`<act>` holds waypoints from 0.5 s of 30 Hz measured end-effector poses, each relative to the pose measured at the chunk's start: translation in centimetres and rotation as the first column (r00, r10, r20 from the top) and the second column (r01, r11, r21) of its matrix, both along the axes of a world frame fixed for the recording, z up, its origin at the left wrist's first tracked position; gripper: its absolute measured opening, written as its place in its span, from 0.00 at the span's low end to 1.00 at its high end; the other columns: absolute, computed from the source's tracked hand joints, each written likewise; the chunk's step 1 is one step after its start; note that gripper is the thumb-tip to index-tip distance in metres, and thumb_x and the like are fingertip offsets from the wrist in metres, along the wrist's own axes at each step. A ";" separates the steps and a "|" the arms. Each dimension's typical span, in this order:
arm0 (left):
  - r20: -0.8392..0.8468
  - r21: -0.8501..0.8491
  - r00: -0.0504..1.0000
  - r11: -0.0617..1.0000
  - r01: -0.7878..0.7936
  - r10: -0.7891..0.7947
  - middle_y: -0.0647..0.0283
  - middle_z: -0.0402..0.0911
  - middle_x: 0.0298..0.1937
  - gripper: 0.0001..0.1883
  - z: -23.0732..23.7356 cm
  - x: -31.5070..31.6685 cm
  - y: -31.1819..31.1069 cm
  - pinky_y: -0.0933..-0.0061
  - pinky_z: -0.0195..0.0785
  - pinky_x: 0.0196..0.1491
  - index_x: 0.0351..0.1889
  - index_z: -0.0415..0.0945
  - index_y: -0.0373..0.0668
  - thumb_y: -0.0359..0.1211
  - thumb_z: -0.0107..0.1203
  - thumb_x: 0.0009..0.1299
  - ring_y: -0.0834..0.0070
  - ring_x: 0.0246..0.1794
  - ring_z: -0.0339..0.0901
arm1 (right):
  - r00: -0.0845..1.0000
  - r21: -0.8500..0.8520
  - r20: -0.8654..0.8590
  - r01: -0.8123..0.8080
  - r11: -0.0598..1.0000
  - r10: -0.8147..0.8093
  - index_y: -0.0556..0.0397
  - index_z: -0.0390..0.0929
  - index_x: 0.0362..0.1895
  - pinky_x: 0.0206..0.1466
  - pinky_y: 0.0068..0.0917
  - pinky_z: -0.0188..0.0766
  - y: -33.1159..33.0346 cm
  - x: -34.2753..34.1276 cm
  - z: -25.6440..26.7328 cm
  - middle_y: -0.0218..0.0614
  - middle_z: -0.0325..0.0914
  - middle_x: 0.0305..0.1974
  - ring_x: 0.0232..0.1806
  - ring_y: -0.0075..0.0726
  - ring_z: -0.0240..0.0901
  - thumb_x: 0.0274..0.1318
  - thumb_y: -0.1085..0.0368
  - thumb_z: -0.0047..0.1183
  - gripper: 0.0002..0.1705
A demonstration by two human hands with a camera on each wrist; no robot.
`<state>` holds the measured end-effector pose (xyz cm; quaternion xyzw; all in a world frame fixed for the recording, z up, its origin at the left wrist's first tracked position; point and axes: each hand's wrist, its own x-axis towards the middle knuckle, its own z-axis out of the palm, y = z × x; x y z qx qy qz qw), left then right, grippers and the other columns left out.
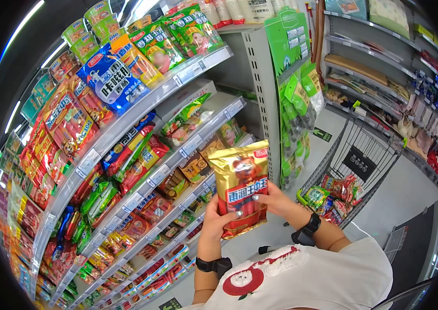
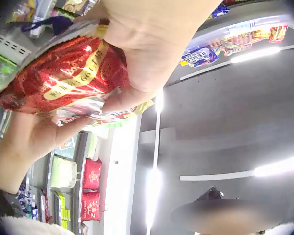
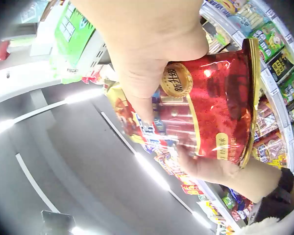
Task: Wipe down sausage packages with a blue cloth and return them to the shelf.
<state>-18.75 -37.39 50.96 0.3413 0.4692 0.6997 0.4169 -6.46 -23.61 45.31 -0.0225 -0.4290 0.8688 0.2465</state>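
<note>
A gold and red bag of sausages (image 1: 242,183) is held upright in front of the body, its printed front turned up toward the head camera. My left hand (image 1: 213,219) grips its lower left edge, with the thumb lying across the front. On the opposite edge my right hand (image 1: 278,200) holds the bag, thumb also over the front. Both wrist views show the bag close up: its red lower part (image 2: 83,78) in the left one, and a clear window with pale sausages (image 3: 179,125) in the right one. The fingers behind the bag are mostly hidden.
Tiered shelves (image 1: 152,88) packed with snack bags run along the left. A shopping cart (image 1: 353,165) with several colourful packages stands at the right. Green hanging packs (image 1: 296,113) line the shelf end. A dark cabinet (image 1: 412,243) stands at the lower right.
</note>
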 end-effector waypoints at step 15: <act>-0.354 0.569 0.534 0.630 -0.529 0.768 0.59 0.69 0.44 0.13 2.5 -0.9 -0.5 0.69 0.61 0.50 0.41 0.70 0.40 0.27 0.50 0.57 0.71 0.44 0.67 | 0.987 -0.034 -0.067 0.143 0.989 -0.145 0.56 0.62 0.52 0.50 0.32 0.70 0.1 1.9 1.4 0.36 0.72 0.46 0.47 0.31 0.71 0.40 0.78 0.58 0.31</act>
